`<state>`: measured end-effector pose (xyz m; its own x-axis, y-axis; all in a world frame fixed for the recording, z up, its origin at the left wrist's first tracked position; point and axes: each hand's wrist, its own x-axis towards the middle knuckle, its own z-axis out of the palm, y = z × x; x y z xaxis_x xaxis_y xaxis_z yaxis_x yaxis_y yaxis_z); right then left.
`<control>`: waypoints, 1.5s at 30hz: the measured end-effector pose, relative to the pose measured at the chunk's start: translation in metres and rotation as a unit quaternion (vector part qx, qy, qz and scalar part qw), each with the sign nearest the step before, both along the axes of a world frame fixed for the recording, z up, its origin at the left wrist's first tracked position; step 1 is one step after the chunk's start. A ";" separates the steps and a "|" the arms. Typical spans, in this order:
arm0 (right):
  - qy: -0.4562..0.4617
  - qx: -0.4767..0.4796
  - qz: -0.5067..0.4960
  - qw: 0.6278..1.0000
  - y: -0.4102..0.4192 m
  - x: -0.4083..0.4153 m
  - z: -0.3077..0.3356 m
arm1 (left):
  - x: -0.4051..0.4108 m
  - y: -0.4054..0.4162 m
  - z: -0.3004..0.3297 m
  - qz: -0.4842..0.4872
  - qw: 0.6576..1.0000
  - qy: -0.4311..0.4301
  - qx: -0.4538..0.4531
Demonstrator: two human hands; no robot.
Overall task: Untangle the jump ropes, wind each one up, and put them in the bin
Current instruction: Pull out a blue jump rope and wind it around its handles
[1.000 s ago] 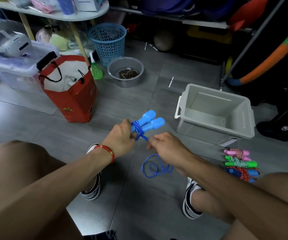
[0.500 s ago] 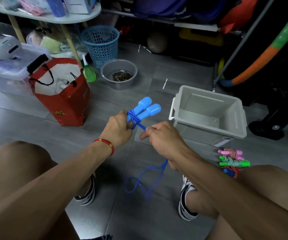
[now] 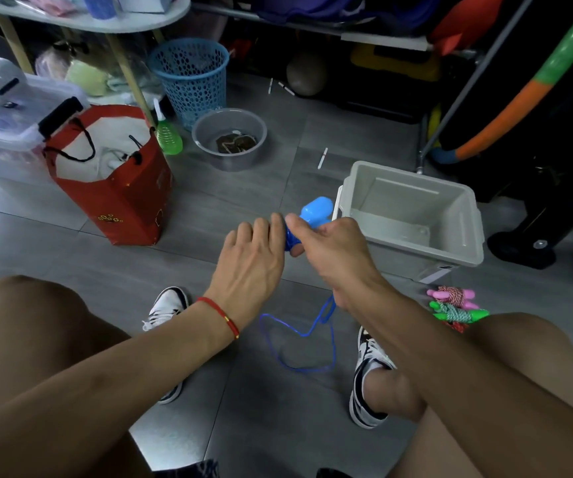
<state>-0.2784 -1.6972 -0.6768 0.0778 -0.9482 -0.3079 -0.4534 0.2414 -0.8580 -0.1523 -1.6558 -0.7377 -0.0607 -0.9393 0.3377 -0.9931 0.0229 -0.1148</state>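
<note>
My left hand (image 3: 250, 260) grips the two blue jump rope handles (image 3: 316, 210), whose rounded ends stick out past my fingers. Blue cord is wrapped round the handles between my hands. My right hand (image 3: 333, 253) pinches the cord at the handles, and the loose blue cord (image 3: 299, 339) trails from under that hand down to the floor in a loop. The grey bin (image 3: 464, 215) stands just right of my hands and looks empty. Wound pink and green jump ropes (image 3: 454, 305) lie on the floor by my right knee.
A red paper bag (image 3: 119, 201) stands to the left, with a clear storage box (image 3: 9, 132) behind it. A grey bowl (image 3: 230, 139), a blue mesh basket (image 3: 192, 77) and a green bottle (image 3: 169, 139) sit further back. Hoops and a rack fill the right.
My right hand has moved up over the handles with the cord, and the handles have tipped toward the bin. The loose loop on the floor has spread wider.
</note>
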 end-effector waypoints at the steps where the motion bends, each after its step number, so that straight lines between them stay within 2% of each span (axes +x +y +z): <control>1: 0.000 -0.011 -0.013 1.000 -0.001 0.000 -0.002 | -0.002 0.002 -0.001 0.000 1.000 -0.015 -0.024; 3: -0.014 -0.025 -0.031 0.999 -0.002 0.001 -0.006 | -0.006 0.006 -0.004 -0.006 0.999 -0.001 -0.051; 5: -0.030 -0.038 -0.031 0.998 -0.004 0.000 -0.008 | -0.008 0.011 -0.004 -0.021 0.997 0.051 -0.051; 8: -0.016 -0.064 -0.003 0.998 -0.008 -0.003 -0.009 | -0.009 0.015 0.001 -0.053 0.982 0.178 -0.019; 10: 0.015 -0.088 0.032 0.996 -0.012 -0.007 -0.009 | -0.006 0.016 0.011 -0.053 0.950 0.306 0.005; 13: 0.045 -0.127 0.100 0.986 -0.018 -0.012 -0.010 | 0.016 0.003 0.027 0.047 0.837 0.543 0.048; 15: 0.030 -0.143 0.151 0.978 -0.017 -0.012 -0.011 | 0.034 -0.004 0.040 0.075 0.750 0.639 0.155; 17: 0.009 -0.143 0.182 0.973 -0.016 -0.014 -0.010 | 0.042 -0.005 0.049 0.038 0.613 0.737 0.281; 18: -0.009 -0.139 0.192 0.971 -0.016 -0.016 -0.010 | 0.041 -0.004 0.052 0.018 0.552 0.772 0.315; 19: -0.017 -0.140 0.196 0.970 -0.016 -0.017 -0.010 | 0.039 -0.002 0.054 0.000 0.516 0.795 0.320; 20: -0.012 -0.148 0.196 0.969 -0.015 -0.018 -0.010 | 0.036 -0.002 0.053 -0.010 0.517 0.800 0.304; 21: 0.005 -0.160 0.196 0.967 -0.014 -0.017 -0.012 | 0.032 -0.003 0.051 -0.011 0.532 0.800 0.275; 23: 0.051 -0.163 0.208 0.963 -0.009 -0.013 -0.018 | 0.029 -0.007 0.046 0.025 0.576 0.788 0.217; 26: 0.169 -0.162 0.226 0.946 -0.005 -0.010 -0.021 | 0.040 -0.017 0.040 0.095 0.633 0.754 0.148; 29: 0.295 -0.258 0.262 0.882 -0.003 -0.015 -0.011 | 0.053 -0.023 0.035 0.124 0.705 0.688 0.123; 33: 0.415 -0.396 0.311 0.758 0.001 -0.019 -0.006 | 0.054 -0.022 0.025 0.127 0.787 0.586 0.146; 34: 0.453 -0.414 0.314 0.724 0.002 -0.019 -0.005 | 0.053 -0.021 0.023 0.125 0.801 0.566 0.147; 36: 0.508 -0.401 0.320 0.692 0.002 -0.018 -0.003 | 0.052 -0.020 0.021 0.117 0.835 0.519 0.141; 38: 0.526 -0.409 0.321 0.673 0.001 -0.018 -0.002 | 0.052 -0.019 0.019 0.096 0.864 0.476 0.136; 41: 0.504 -0.442 0.336 0.662 -0.001 -0.021 -0.001 | 0.049 -0.018 0.017 0.052 0.899 0.402 0.165; 43: 0.462 -0.465 0.353 0.668 -0.003 -0.023 0.001 | 0.047 -0.015 0.015 0.015 0.906 0.365 0.212; 45: 0.423 -0.470 0.370 0.680 -0.005 -0.026 0.001 | 0.045 -0.011 0.018 -0.041 0.897 0.343 0.277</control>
